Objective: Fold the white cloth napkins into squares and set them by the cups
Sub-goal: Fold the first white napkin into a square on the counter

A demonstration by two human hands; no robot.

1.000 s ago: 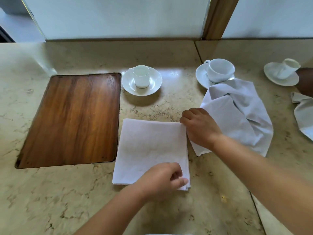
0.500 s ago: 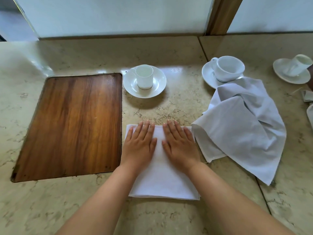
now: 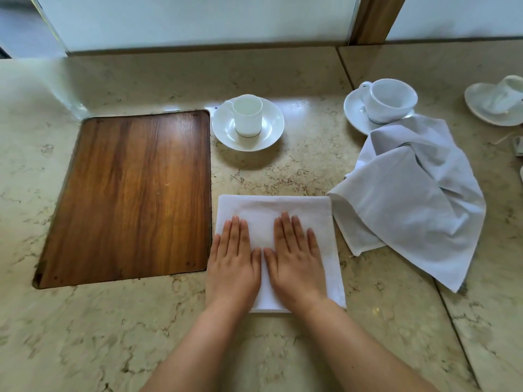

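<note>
A white napkin folded into a square lies flat on the marble counter, in front of a small straight cup on its saucer. My left hand and my right hand rest flat on it side by side, palms down, fingers together, holding nothing. To the right an unfolded, crumpled white napkin lies loose, its far edge against the saucer of a wider cup. A third cup on a saucer stands at the far right edge.
A wooden board is set into the counter directly left of the folded napkin. A wall and a wooden post close off the back. A seam in the marble runs down the right side.
A second ago my hands gripped the napkin's right edge and near corner. They then laid flat on it and have slid toward me from its far edge to its near half.
</note>
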